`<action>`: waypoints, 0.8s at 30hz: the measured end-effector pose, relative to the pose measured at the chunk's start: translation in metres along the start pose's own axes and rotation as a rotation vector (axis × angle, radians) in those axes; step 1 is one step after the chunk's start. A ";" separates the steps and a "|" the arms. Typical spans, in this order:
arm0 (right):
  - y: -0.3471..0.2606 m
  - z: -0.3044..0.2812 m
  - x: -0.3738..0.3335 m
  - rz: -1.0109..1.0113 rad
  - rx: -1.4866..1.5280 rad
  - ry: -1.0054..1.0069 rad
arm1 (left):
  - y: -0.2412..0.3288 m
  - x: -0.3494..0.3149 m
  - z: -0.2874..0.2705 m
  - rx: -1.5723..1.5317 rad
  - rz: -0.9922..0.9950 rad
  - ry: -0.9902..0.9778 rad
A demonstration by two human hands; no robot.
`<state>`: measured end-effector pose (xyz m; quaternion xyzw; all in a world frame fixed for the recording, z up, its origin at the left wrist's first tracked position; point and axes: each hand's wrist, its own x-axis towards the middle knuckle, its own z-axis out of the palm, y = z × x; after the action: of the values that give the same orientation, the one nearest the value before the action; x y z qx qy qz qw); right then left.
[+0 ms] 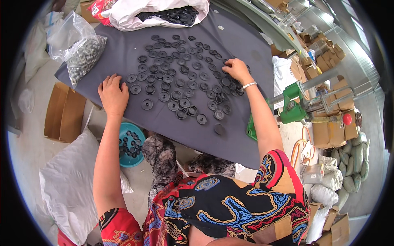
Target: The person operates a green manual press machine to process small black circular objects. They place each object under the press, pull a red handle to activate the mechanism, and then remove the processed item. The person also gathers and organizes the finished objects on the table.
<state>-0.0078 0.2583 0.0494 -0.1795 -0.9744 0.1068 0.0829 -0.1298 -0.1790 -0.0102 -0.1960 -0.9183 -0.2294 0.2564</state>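
Note:
Many small black round plastic discs (163,96) with raised rims and hollow centres lie spread over a table with a dark grey cloth (135,115). Along the table's left edge rests my left hand (113,95), palm down with the fingers stretched out and nothing in them. My right hand (238,70), a bracelet at its wrist, is over the right side of the spread. Its fingers are bent together at a black disc (225,61), which they partly hide. More discs crowd together just below that hand, some overlapping.
A white sack (123,14) of black parts lies open at the far edge. A clear bag (85,53) of metal pieces sits far left. Below the table is a blue basin (132,160) with discs. A green machine (293,104) stands right.

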 end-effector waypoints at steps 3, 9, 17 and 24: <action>-0.009 0.007 -0.013 -0.031 -0.169 0.033 | 0.001 0.000 0.000 0.008 0.003 -0.010; -0.011 0.007 -0.014 -0.059 -0.150 0.066 | -0.001 0.001 0.000 0.034 0.001 -0.021; -0.017 0.004 -0.030 -0.212 0.008 0.203 | -0.001 0.001 0.002 0.013 0.006 -0.009; -0.062 0.023 -0.074 -0.462 -0.053 0.274 | -0.002 0.000 0.001 0.009 0.007 0.006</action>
<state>0.0348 0.1706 0.0329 0.0329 -0.9717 0.0343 0.2314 -0.1319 -0.1802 -0.0119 -0.1976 -0.9178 -0.2251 0.2607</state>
